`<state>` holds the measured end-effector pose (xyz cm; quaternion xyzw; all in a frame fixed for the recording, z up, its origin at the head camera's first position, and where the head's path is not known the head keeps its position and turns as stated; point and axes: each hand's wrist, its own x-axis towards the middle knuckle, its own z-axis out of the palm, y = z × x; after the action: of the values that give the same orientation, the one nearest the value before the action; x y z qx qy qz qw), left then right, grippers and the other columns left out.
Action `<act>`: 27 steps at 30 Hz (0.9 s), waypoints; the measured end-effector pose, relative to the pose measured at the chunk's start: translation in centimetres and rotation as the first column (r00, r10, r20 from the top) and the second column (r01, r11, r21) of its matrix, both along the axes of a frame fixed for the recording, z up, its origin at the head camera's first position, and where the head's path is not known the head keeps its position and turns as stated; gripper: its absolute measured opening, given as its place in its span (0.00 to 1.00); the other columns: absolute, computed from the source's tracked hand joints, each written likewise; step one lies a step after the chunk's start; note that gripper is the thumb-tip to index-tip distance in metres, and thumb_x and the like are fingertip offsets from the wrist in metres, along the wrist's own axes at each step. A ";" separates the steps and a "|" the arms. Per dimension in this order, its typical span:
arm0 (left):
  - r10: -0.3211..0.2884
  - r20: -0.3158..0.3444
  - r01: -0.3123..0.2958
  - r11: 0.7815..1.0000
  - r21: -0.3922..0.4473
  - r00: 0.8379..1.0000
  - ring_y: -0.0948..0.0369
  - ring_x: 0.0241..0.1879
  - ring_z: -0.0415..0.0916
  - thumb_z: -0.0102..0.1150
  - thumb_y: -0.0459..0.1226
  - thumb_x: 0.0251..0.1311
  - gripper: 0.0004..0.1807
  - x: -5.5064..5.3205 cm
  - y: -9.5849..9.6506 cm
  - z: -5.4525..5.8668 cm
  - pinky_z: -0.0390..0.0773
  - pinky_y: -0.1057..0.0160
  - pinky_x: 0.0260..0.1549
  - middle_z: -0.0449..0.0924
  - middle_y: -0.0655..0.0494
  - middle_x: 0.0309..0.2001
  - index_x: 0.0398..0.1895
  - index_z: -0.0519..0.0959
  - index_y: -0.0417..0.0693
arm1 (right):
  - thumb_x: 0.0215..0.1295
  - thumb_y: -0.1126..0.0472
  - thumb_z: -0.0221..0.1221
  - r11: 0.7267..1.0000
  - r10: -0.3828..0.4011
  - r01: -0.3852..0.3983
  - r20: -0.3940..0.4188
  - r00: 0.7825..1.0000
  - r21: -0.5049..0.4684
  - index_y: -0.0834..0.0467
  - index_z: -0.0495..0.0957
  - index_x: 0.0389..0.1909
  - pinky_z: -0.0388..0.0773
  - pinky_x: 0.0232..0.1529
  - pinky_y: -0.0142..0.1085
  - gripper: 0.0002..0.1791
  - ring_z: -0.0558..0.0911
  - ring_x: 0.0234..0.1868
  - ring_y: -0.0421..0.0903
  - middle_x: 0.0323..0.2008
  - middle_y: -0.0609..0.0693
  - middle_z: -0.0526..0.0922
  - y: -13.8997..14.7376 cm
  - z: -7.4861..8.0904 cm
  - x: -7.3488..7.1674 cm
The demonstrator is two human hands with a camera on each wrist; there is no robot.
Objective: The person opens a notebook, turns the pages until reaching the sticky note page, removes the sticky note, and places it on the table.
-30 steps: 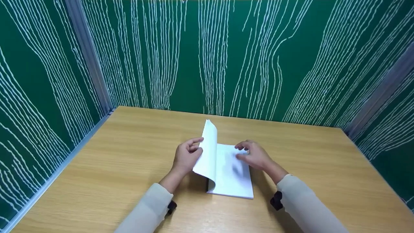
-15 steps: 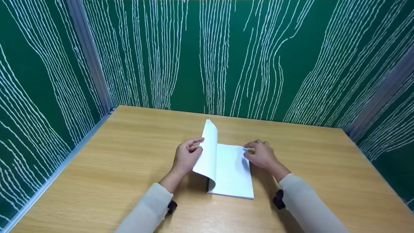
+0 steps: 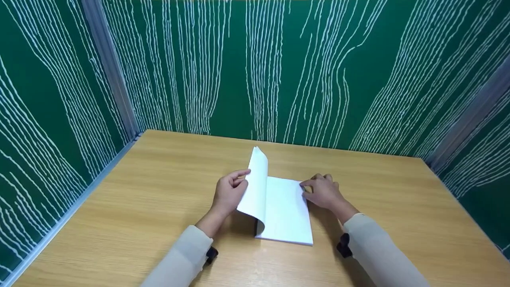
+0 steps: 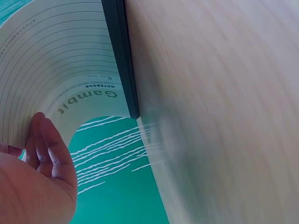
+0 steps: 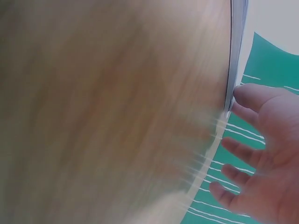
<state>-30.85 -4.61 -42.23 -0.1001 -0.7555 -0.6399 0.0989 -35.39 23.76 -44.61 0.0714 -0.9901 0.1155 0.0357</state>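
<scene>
An open notebook [image 3: 287, 211] lies on the table in the head view. Its left part, a bundle of white pages [image 3: 257, 187], stands raised and curved. My left hand [image 3: 230, 191] grips the outer edge of these pages. Seen from the left wrist, the curled sheet [image 4: 70, 56] is lined and reads "Gambit" and "NOTEBOOK"; the left hand [image 4: 42, 172] bends it, and a dark cover edge [image 4: 120, 56] stands beside it. At the notebook's upper right corner, my right hand [image 3: 324, 192] touches the edge with thumb and index finger; the other fingers are loosely spread in the right wrist view.
The wooden table [image 3: 159, 171] extends around the notebook on all sides. Green walls with white wavy lines [image 3: 227, 79] enclose it at the back and sides, with grey corner posts [image 3: 109, 67] between them.
My right hand has moved right, from above the page to the notebook's right edge, and its fingertips now touch the corner. The left hand keeps the raised pages in place.
</scene>
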 end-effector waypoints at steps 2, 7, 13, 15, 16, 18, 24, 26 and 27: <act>0.006 0.005 -0.006 1.000 0.003 1.000 0.65 0.13 0.55 0.48 0.36 0.55 0.15 0.0 0.0 0.0 0.57 0.71 0.15 0.60 0.60 0.10 0.45 0.77 0.56 | 0.52 0.49 0.58 1.000 0.000 0.000 -0.005 1.000 0.014 0.43 0.77 0.46 0.57 0.45 0.54 0.18 0.61 0.50 0.56 0.47 0.54 0.71 -0.1 0.0 0.0; 0.009 0.010 -0.009 1.000 0.009 1.000 0.65 0.13 0.55 0.48 0.35 0.55 0.15 0.0 0.0 0.1 0.57 0.71 0.15 0.59 0.60 0.11 0.44 0.78 0.56 | 0.51 0.48 0.58 0.999 -0.019 0.018 0.022 1.000 0.043 0.45 0.75 0.50 0.57 0.47 0.56 0.22 0.59 0.52 0.57 0.50 0.56 0.69 -0.2 0.0 -0.1; 0.005 -0.003 -0.005 1.000 0.021 1.000 0.66 0.12 0.55 0.47 0.34 0.54 0.16 0.0 0.0 0.1 0.56 0.71 0.14 0.59 0.61 0.10 0.44 0.78 0.54 | 0.53 0.47 0.56 0.998 -0.040 0.036 0.083 0.996 0.056 0.47 0.70 0.55 0.58 0.48 0.58 0.26 0.57 0.54 0.60 0.53 0.59 0.66 -0.4 0.2 0.0; 0.010 -0.003 -0.010 1.000 0.020 1.000 0.66 0.12 0.54 0.47 0.34 0.53 0.16 0.0 0.0 0.1 0.56 0.71 0.14 0.59 0.61 0.10 0.44 0.78 0.55 | 0.54 0.48 0.56 0.998 -0.040 0.035 0.089 0.995 0.054 0.47 0.69 0.56 0.58 0.49 0.58 0.26 0.57 0.54 0.60 0.53 0.60 0.66 -0.4 0.1 0.1; 0.010 -0.005 -0.010 1.000 0.018 1.000 0.66 0.12 0.54 0.47 0.34 0.53 0.16 0.0 0.0 0.1 0.56 0.71 0.14 0.58 0.61 0.10 0.44 0.78 0.54 | 0.54 0.48 0.55 0.998 -0.039 0.035 0.089 0.995 0.053 0.47 0.69 0.56 0.58 0.48 0.58 0.25 0.57 0.54 0.60 0.54 0.60 0.66 -0.4 0.1 0.1; 0.011 -0.001 -0.011 1.000 0.012 1.000 0.66 0.12 0.53 0.47 0.34 0.53 0.16 0.0 0.0 0.0 0.55 0.71 0.13 0.58 0.61 0.10 0.44 0.78 0.55 | 0.55 0.49 0.55 0.998 -0.033 0.029 0.084 0.996 0.054 0.48 0.69 0.56 0.59 0.48 0.59 0.25 0.57 0.55 0.61 0.54 0.60 0.67 -0.4 -0.1 0.1; -0.011 0.015 0.011 1.000 0.024 1.000 0.67 0.11 0.52 0.47 0.33 0.54 0.16 0.4 0.0 0.7 0.54 0.71 0.13 0.57 0.61 0.09 0.45 0.78 0.51 | 0.56 0.51 0.54 0.999 -0.023 0.021 0.068 0.997 0.036 0.49 0.70 0.55 0.58 0.48 0.58 0.23 0.57 0.55 0.60 0.53 0.59 0.68 -0.5 -0.1 0.1; -0.018 0.015 0.017 0.999 0.035 1.000 0.67 0.10 0.52 0.46 0.32 0.54 0.16 0.8 -0.1 1.3 0.54 0.71 0.14 0.57 0.61 0.09 0.45 0.77 0.47 | 0.56 0.52 0.54 1.000 -0.019 0.017 0.069 0.997 0.026 0.49 0.70 0.54 0.58 0.48 0.57 0.22 0.58 0.54 0.58 0.52 0.58 0.69 -0.6 0.0 0.1; -0.020 0.013 0.019 0.999 0.040 1.000 0.68 0.10 0.52 0.46 0.31 0.54 0.16 1.1 -0.1 1.6 0.55 0.71 0.14 0.57 0.61 0.09 0.45 0.77 0.45 | 0.57 0.53 0.53 1.000 -0.013 0.012 0.069 0.998 0.022 0.49 0.71 0.54 0.58 0.48 0.57 0.22 0.58 0.54 0.58 0.52 0.58 0.69 -0.6 0.1 0.1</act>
<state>-29.80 -4.69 -40.59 -0.1013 -0.7421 -0.6565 0.0898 -35.31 23.11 -44.50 0.0616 -0.9923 0.1070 0.0016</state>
